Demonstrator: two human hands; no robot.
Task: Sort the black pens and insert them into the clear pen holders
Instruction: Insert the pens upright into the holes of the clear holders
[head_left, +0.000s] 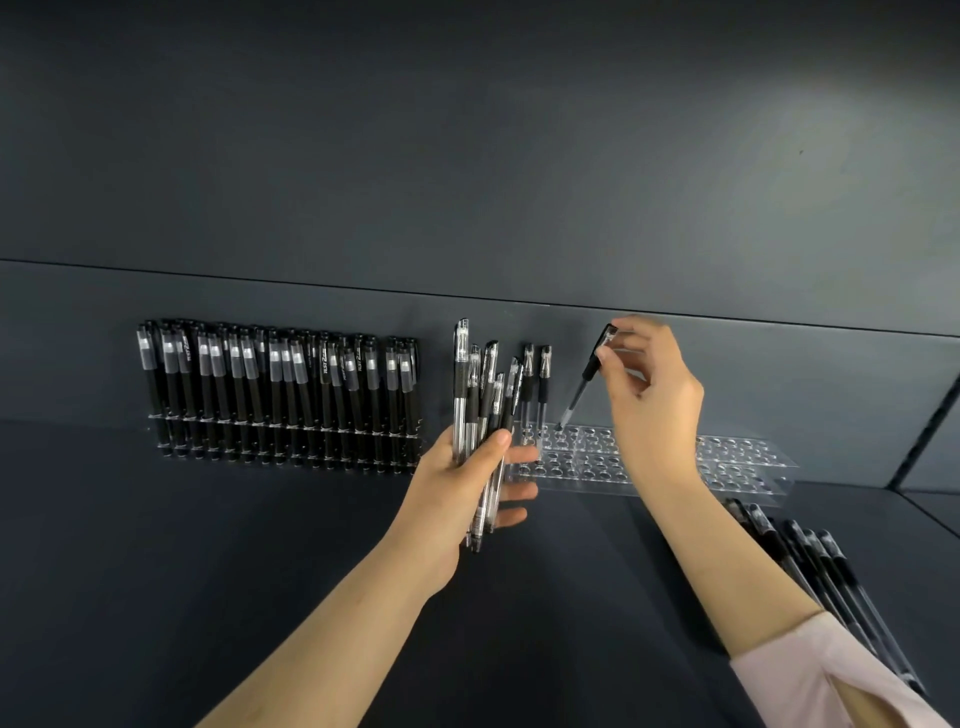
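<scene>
- Right hand (652, 400): grip closed in a pinch of thumb and fingertips on the cap end of a single black pen (586, 379); the pen is tilted, cap toward the hand, tip down at a hole in the back row of the clear holder.
- Left hand (462, 483): grip wrapped around a bundle of pens (483, 415), caps up, fanned slightly; held just left of the holder, above the counter (260, 571).
- Clear holder, right (737, 462): two tiers of round holes, nearly all vacant; two standing pens (536, 384) occupy its left end, upright, side by side.
- Filled holder, left (280, 395): packed with capped black pens, upright, in rows; well apart from the one being filled.
- Loose pens (831, 577): lying flat on the counter at right, partly hidden by the right forearm; stock not yet taken up.
- Step in hand, as judged: seating the single pen in the hole just beside the two already standing.
- Handling note: bring the pen upright before pushing, so the tip passes through the upper hole and finds the matching lower one; a slanted entry may jam or land in a neighbouring hole.
- Handling note: keep the bundle clear of the standing pens to avoid knocking them.
- Progress, as judged: second holder barely begun.
</scene>
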